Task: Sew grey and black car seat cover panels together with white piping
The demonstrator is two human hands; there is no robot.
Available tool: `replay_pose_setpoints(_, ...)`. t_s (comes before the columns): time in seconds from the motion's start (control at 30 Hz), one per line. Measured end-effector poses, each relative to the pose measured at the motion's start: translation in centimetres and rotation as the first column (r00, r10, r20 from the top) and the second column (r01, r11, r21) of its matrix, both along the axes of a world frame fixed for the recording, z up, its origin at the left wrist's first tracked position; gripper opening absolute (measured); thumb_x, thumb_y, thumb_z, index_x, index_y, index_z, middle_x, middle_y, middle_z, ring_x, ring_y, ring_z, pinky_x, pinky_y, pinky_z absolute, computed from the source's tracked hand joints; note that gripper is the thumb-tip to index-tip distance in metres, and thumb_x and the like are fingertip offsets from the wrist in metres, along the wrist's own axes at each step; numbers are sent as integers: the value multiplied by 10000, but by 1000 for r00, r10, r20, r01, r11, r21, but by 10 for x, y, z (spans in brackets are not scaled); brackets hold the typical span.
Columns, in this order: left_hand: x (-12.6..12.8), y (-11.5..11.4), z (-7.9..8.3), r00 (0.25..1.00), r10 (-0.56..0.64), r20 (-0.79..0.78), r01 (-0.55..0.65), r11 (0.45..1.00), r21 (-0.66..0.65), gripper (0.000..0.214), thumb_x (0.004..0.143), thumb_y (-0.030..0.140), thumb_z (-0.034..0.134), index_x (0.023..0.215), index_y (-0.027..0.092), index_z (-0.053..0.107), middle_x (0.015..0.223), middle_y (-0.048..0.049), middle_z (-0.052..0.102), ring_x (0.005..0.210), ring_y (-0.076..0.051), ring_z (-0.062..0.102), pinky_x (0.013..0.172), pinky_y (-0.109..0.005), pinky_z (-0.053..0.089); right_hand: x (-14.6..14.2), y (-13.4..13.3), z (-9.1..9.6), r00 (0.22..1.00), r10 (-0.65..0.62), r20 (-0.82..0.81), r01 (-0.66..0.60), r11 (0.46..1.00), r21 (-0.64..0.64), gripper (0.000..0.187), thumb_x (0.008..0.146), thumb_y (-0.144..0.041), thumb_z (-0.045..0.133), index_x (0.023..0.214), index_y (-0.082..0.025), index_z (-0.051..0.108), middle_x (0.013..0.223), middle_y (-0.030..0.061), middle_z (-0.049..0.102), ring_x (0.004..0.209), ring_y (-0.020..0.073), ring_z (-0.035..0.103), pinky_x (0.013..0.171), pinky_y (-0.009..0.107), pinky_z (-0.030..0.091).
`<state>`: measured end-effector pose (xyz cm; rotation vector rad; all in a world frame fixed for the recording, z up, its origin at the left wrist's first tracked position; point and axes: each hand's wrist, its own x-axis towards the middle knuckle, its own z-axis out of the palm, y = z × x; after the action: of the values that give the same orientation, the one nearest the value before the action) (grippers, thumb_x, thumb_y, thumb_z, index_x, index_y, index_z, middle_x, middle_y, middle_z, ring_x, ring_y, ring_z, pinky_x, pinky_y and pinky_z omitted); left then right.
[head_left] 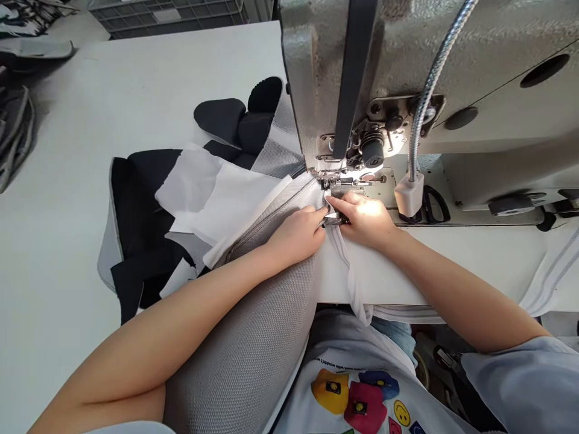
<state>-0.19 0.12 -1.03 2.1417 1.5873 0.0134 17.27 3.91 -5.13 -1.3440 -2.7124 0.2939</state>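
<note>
Grey mesh fabric (253, 307), padded and curved, runs from my lap up to the sewing machine's presser foot (326, 183). My left hand (296, 236) lies on it with curled fingers, pinching its edge just in front of the foot. A narrow white tape (341, 256) comes up from the table edge to the foot. My right hand (365, 220) is closed beside it, the index fingertip on the tape near the needle area. Between both hands sits a small shiny metal piece (333, 218); whether it is a tape guide or a tool I cannot tell. The needle tip is hidden.
The machine head (316, 78) stands over the work, with a lamp (409, 194) on a flexible neck. Black-handled scissors (436, 205) lie behind the lamp. White sheet pieces (226, 193) and black padded parts (149, 205) are left. A grey crate (176, 18) stands at the back.
</note>
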Motion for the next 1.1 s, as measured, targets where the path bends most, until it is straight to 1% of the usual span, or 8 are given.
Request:
replay_pose_setpoints(0.3, 4, 14, -2, 999, 29, -39, -26, 998, 57, 331, 860, 147, 397, 1093, 164, 632, 948, -84, 607, 887, -224, 610, 801, -321, 482, -3, 6, 4, 994, -94, 56, 93, 996, 18, 507, 893, -317, 497, 1397, -268, 524, 1010, 81, 650, 840, 205, 601, 670, 266, 385)
replay_pose_setpoints(0.4, 6, 13, 3, 997, 45, -59, -43, 998, 35, 327, 889, 228, 410, 1146, 174, 605, 1036, -99, 611, 971, -243, 610, 844, -334, 478, -2, 7, 4, 994, -106, 33, 106, 994, 6, 494, 891, -313, 512, 1383, -282, 540, 1000, 74, 652, 830, 201, 599, 676, 263, 399)
replay_pose_setpoints(0.43, 6, 11, 6, 995, 52, -84, -51, 999, 4, 374, 885, 303, 459, 1220, 174, 565, 1111, -114, 600, 1034, -266, 600, 871, -348, 476, -2, 8, 4, 994, -105, 26, 105, 994, -2, 486, 891, -310, 515, 1375, -282, 550, 996, 73, 653, 832, 201, 600, 683, 263, 406)
replay_pose_setpoints(0.53, 3, 4, 15, 978, 53, -204, -81, 987, -136, 788, 755, 504, 637, 1404, 144, 373, 1308, -176, 512, 1177, -348, 541, 911, -396, 475, -1, 9, 5, 994, -107, 15, 108, 994, -20, 461, 895, -302, 511, 1351, -272, 574, 991, 70, 659, 845, 205, 598, 715, 272, 429)
replay_pose_setpoints(0.6, 0, 0, 19, 969, 37, -245, -78, 985, -157, 774, 767, 462, 624, 1413, 140, 345, 1324, -179, 498, 1171, -340, 550, 884, -389, 488, 0, 10, 4, 994, -112, 6, 112, 994, -17, 456, 891, -286, 513, 1340, -256, 583, 1002, 73, 664, 856, 211, 596, 736, 282, 443)
replay_pose_setpoints(0.67, -1, -3, 19, 966, 13, -259, -38, 995, -91, 590, 838, 308, 527, 1389, 159, 382, 1266, -144, 535, 1115, -294, 585, 834, -361, 503, 1, 11, 1, 993, -114, -13, 114, 994, -3, 448, 874, -258, 522, 1315, -234, 602, 1006, 78, 668, 874, 217, 598, 751, 289, 452)
replay_pose_setpoints(0.77, 1, -4, 16, 948, -39, -316, 44, 999, 8, 546, 853, 140, 422, 1398, 156, 395, 1187, -119, 567, 1020, -263, 619, 757, -347, 516, 3, 11, -4, 991, -121, -57, 122, 992, 14, 429, 844, -219, 539, 1262, -204, 634, 980, 83, 671, 900, 225, 602, 761, 292, 461)
replay_pose_setpoints(1.1, 6, 4, 13, 950, -81, -302, 76, 997, -29, 499, 861, 125, 384, 1343, 187, 500, 1074, -91, 610, 903, -255, 659, 677, -335, 508, -2, 7, -7, 992, -58, -115, 59, 998, 8, 445, 882, -292, 512, 1314, -229, 599, 1011, 72, 669, 936, 220, 601, 722, 284, 424)
